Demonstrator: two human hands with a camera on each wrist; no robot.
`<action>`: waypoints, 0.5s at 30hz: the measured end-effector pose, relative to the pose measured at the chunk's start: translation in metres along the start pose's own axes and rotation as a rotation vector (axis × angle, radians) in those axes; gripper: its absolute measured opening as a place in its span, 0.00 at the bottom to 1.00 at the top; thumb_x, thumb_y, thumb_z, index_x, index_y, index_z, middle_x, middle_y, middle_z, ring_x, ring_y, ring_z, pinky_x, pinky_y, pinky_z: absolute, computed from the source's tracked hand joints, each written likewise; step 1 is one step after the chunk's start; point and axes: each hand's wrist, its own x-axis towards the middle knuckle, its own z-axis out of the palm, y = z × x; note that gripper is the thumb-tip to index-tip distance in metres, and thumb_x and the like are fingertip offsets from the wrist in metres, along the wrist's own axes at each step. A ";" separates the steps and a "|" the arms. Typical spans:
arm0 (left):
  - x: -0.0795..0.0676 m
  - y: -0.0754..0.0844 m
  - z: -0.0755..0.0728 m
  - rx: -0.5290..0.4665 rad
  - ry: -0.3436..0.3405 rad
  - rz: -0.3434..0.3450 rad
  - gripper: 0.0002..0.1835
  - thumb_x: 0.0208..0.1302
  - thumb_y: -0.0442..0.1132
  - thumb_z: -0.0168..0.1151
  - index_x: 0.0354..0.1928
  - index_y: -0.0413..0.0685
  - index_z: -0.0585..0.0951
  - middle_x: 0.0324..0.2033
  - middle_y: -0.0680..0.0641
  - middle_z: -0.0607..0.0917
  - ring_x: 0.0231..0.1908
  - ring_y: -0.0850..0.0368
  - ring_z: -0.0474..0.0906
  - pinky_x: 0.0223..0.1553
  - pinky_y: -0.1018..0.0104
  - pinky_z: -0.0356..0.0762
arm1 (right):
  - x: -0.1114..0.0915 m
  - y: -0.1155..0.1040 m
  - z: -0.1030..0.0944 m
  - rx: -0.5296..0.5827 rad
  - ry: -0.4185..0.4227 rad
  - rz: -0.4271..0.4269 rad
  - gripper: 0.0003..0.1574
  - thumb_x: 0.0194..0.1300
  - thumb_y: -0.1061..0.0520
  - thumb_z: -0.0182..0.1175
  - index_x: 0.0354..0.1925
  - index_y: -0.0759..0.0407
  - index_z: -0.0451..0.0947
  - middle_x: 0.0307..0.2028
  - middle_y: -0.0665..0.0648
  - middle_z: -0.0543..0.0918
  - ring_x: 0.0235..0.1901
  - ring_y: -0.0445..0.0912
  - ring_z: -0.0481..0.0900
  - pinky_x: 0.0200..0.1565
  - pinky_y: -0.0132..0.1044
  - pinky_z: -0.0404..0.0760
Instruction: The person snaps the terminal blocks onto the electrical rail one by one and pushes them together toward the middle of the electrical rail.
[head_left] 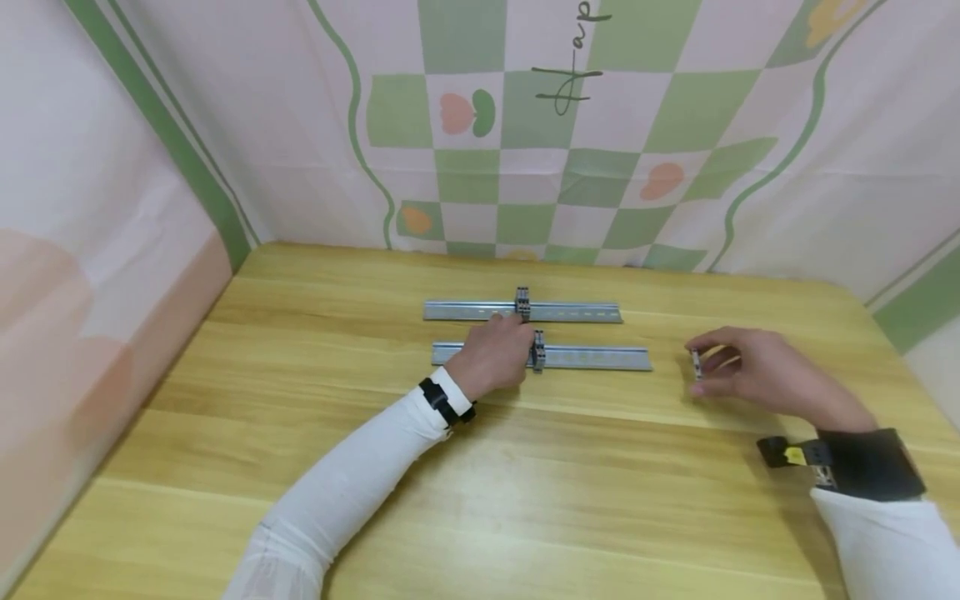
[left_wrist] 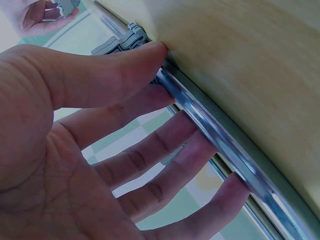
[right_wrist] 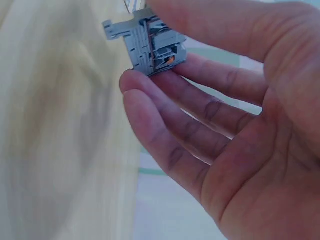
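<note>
My left hand (head_left: 495, 354) is over the front metal DIN rail (head_left: 600, 357), just left of a small stack of grey terminal blocks (head_left: 538, 352) mounted on it. In the left wrist view, the thumb and forefinger pinch the rail (left_wrist: 200, 117) beside the blocks (left_wrist: 127, 40), and the other fingertips lie along its edge. Off the rail's right end, my right hand (head_left: 765, 375) holds a single grey terminal block (right_wrist: 150, 45) between thumb and fingertips. An orange spot shows inside its housing.
Behind the front rail lies a second DIN rail (head_left: 465, 311), roughly parallel, carrying another stack of terminal blocks (head_left: 522, 303). Both rails lie on a wood-grain table (head_left: 480, 500). A patterned cloth (head_left: 532, 175) hangs along the table's back edge.
</note>
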 end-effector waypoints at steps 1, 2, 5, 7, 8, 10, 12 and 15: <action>0.000 0.000 0.000 0.000 0.001 -0.002 0.14 0.62 0.33 0.66 0.50 0.47 0.83 0.55 0.43 0.81 0.47 0.46 0.78 0.36 0.57 0.84 | 0.001 -0.001 0.002 0.007 0.001 -0.011 0.40 0.50 0.54 0.81 0.56 0.71 0.78 0.45 0.64 0.86 0.41 0.53 0.86 0.38 0.32 0.84; 0.000 0.000 0.000 0.000 0.001 -0.003 0.14 0.63 0.33 0.66 0.50 0.47 0.83 0.55 0.43 0.81 0.47 0.46 0.78 0.36 0.57 0.84 | 0.003 -0.003 0.004 0.015 0.007 -0.030 0.39 0.50 0.55 0.81 0.56 0.72 0.79 0.44 0.64 0.86 0.40 0.53 0.86 0.38 0.33 0.84; 0.000 -0.001 0.000 0.000 0.004 -0.003 0.13 0.63 0.33 0.66 0.50 0.47 0.84 0.54 0.43 0.81 0.47 0.46 0.78 0.35 0.56 0.84 | 0.006 -0.006 0.010 0.029 0.018 -0.083 0.37 0.50 0.56 0.80 0.55 0.71 0.79 0.44 0.63 0.86 0.39 0.51 0.85 0.38 0.35 0.85; 0.000 -0.001 0.000 0.001 0.006 -0.002 0.13 0.63 0.33 0.66 0.49 0.47 0.84 0.54 0.44 0.81 0.47 0.46 0.78 0.35 0.56 0.84 | 0.009 -0.010 0.013 0.051 0.027 -0.124 0.36 0.50 0.57 0.80 0.55 0.70 0.80 0.44 0.61 0.86 0.39 0.49 0.85 0.39 0.35 0.85; 0.000 -0.001 0.000 0.000 0.007 -0.003 0.13 0.62 0.33 0.66 0.49 0.47 0.84 0.54 0.44 0.81 0.47 0.46 0.78 0.35 0.56 0.84 | 0.010 -0.013 0.015 0.065 0.031 -0.149 0.36 0.50 0.58 0.80 0.55 0.70 0.80 0.44 0.61 0.86 0.39 0.49 0.85 0.39 0.35 0.85; 0.000 -0.001 0.000 -0.006 0.008 -0.002 0.13 0.62 0.33 0.66 0.49 0.47 0.84 0.54 0.44 0.82 0.47 0.47 0.78 0.35 0.56 0.84 | 0.014 -0.019 0.017 0.082 0.032 -0.191 0.35 0.51 0.58 0.80 0.56 0.69 0.80 0.45 0.59 0.86 0.39 0.47 0.85 0.39 0.35 0.85; 0.000 0.000 0.000 -0.011 0.009 -0.002 0.12 0.62 0.33 0.67 0.48 0.47 0.85 0.54 0.43 0.82 0.47 0.47 0.78 0.35 0.57 0.84 | 0.018 -0.027 0.020 0.101 0.038 -0.232 0.35 0.51 0.59 0.80 0.56 0.68 0.80 0.44 0.58 0.86 0.40 0.47 0.85 0.40 0.36 0.85; 0.001 0.000 0.000 -0.016 0.006 -0.004 0.12 0.62 0.33 0.68 0.48 0.47 0.84 0.54 0.43 0.81 0.47 0.47 0.78 0.36 0.57 0.84 | 0.026 -0.040 0.024 0.112 0.033 -0.260 0.34 0.52 0.58 0.79 0.56 0.67 0.80 0.46 0.57 0.86 0.41 0.49 0.84 0.42 0.37 0.85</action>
